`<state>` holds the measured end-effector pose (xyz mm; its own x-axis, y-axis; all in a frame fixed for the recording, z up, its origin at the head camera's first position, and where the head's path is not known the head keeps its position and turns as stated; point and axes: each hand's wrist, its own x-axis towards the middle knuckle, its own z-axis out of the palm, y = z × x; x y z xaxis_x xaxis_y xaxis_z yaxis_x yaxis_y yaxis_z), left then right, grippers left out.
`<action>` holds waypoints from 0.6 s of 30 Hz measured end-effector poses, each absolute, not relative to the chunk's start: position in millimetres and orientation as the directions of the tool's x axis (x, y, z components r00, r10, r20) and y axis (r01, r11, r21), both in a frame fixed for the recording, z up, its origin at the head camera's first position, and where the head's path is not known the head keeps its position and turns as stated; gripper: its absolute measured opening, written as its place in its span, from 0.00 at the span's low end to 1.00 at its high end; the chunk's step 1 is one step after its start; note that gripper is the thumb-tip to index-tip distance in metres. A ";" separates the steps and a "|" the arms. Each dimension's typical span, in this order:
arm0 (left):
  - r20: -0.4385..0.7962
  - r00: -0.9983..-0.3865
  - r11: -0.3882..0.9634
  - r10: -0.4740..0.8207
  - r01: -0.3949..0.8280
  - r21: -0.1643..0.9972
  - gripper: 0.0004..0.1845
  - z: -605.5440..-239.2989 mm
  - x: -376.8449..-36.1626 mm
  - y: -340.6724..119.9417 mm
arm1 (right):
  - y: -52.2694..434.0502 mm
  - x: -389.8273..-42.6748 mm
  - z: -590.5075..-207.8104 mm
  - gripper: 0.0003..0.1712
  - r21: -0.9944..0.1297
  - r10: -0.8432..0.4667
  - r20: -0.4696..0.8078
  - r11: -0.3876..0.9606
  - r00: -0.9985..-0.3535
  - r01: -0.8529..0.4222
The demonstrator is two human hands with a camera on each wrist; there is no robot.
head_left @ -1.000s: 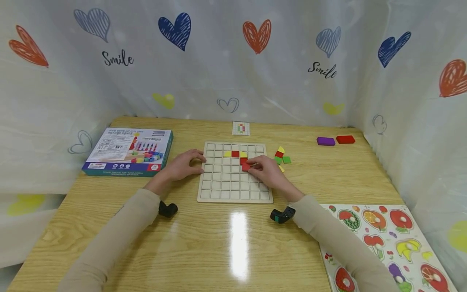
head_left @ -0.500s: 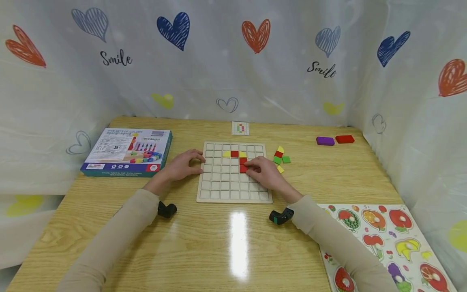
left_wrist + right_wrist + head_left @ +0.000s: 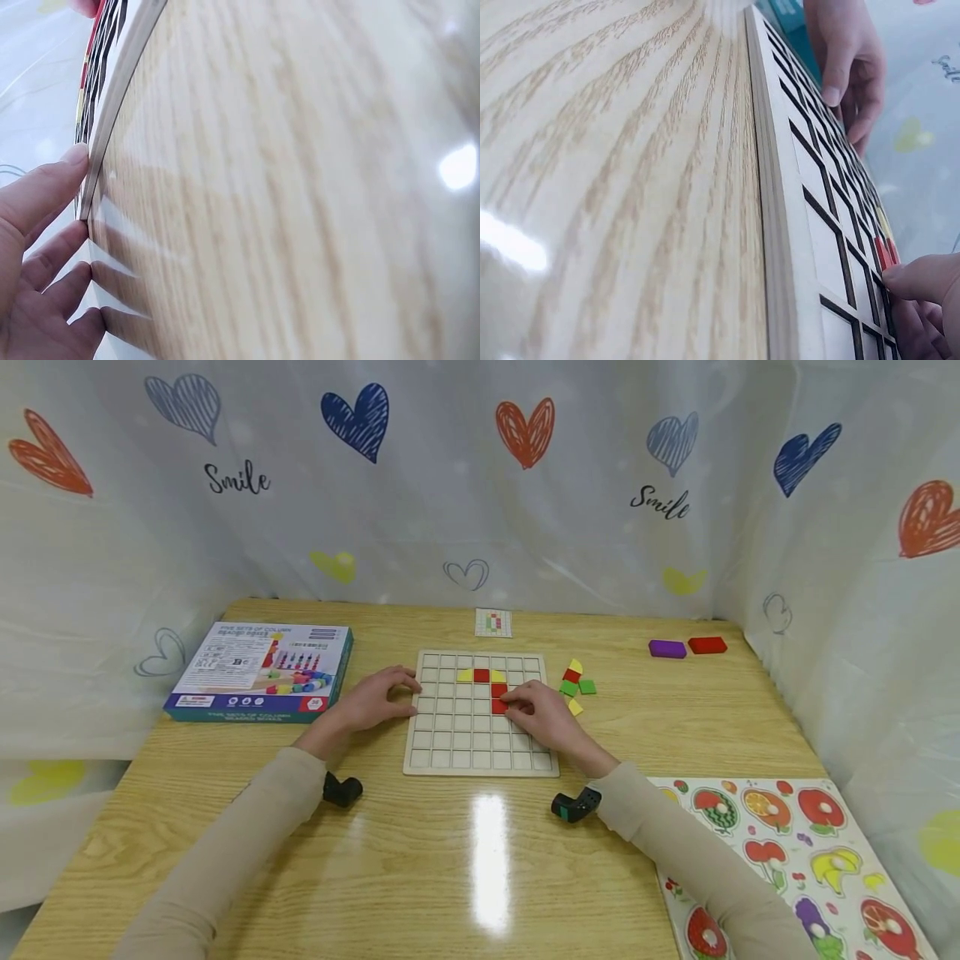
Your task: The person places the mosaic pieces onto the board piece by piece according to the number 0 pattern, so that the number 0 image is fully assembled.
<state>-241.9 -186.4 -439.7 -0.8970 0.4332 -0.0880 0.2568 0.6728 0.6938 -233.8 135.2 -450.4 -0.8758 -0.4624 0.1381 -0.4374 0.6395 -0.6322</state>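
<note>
A pale wooden grid board (image 3: 450, 760) lies on the table. In its upper part sit a red square tile (image 3: 482, 676) between two yellow curved-edge tiles (image 3: 466, 676), with another red tile (image 3: 498, 691) lower right. Below that, my right hand (image 3: 546, 717) has thumb and finger at the edge of a lower red tile (image 3: 498, 706), lying flat in its cell; the right wrist view shows the thumb (image 3: 919, 277) against red. My left hand (image 3: 373, 700) rests at the board's left edge, thumb and fingers spread along it; its fingertips (image 3: 75, 154) touch the edge in the left wrist view.
Right of the board lie loose yellow, red and green tiles (image 3: 587, 687). A patterned card (image 3: 492, 623) lies behind it. A boxed set (image 3: 258, 672) is at left, purple (image 3: 667, 648) and red blocks (image 3: 707, 645) at back right, a fruit puzzle board (image 3: 795, 810) at front right.
The lower red tile has gone from tilted under the right fingers to flat in its cell. My right hand stays at it, and my left hand keeps its place on the board's edge.
</note>
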 end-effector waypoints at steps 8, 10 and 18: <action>-0.078 -0.896 0.668 0.437 0.265 0.695 0.17 -440.5 -243.0 -186.5 | 134.8 -233.3 -451.4 0.12 -0.634 -0.453 0.150 0.638 -0.879 -0.436; -0.074 -0.895 0.669 0.440 0.272 0.692 0.18 -440.4 -243.0 -186.5 | 135.1 -233.2 -451.6 0.12 -0.634 -0.448 0.154 0.638 -0.880 -0.436; -0.081 -0.900 0.675 0.429 0.259 0.691 0.17 -440.3 -241.8 -185.9 | 142.7 -236.2 -452.5 0.15 -0.774 -0.384 0.006 0.583 -0.923 -0.248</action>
<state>-241.8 -185.9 -440.3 -0.8999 0.4286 -0.0805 0.2594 0.6745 0.6911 -236.2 142.7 -452.5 -0.9235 -0.3836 0.0064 -0.2475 0.5831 -0.7738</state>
